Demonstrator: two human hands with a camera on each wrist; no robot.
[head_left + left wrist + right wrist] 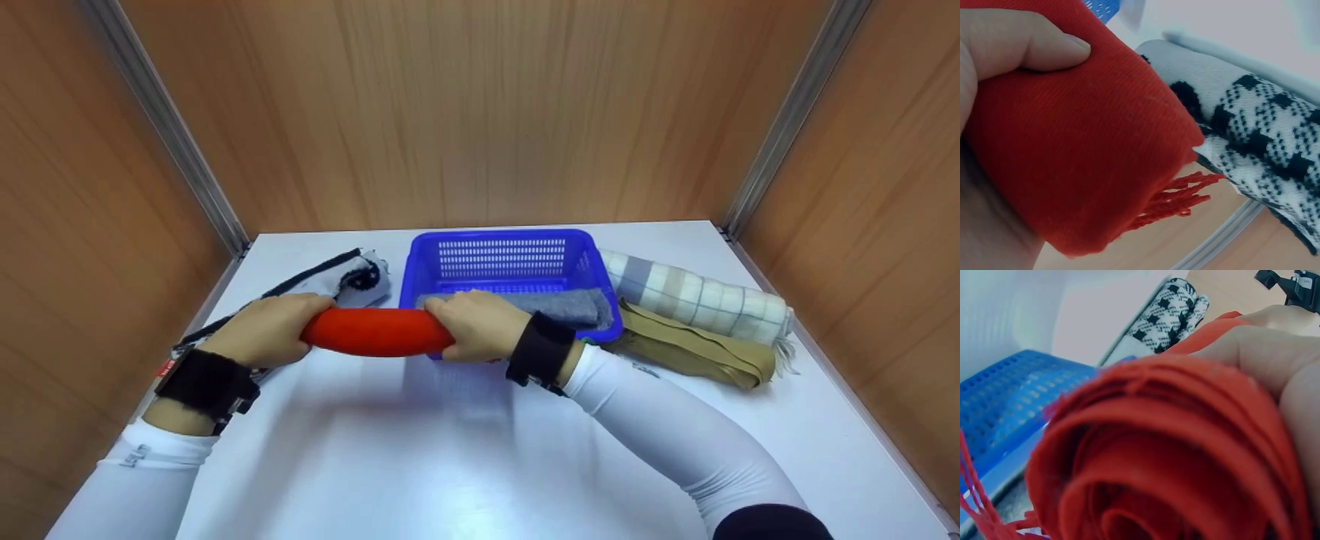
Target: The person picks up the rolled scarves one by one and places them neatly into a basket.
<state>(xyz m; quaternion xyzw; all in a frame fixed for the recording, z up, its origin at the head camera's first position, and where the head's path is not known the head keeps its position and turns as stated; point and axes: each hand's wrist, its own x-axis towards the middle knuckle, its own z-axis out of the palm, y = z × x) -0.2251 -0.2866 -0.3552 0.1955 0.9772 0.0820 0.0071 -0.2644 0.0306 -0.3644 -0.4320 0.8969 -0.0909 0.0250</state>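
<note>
Both hands hold a rolled red scarf (377, 332) level above the white table, in front of the basket. My left hand (270, 328) grips its left end; in the left wrist view the thumb lies across the red cloth (1089, 129) and a fringe (1185, 197) hangs past the edge. At the other end my right hand (480, 326) wraps the roll, partly overlapping the blue basket (501, 238) in the head view. The right wrist view looks into the spiral end of the scarf (1145, 455). Inside the basket lies a rolled grey cloth (566, 306).
A black-and-white patterned roll (322, 281) lies on the left, partly behind the left hand. To the right of the basket rest a cream checked roll (705, 300) with fringe and an olive roll (690, 349). Wooden panels (480, 112) enclose the table (450, 465).
</note>
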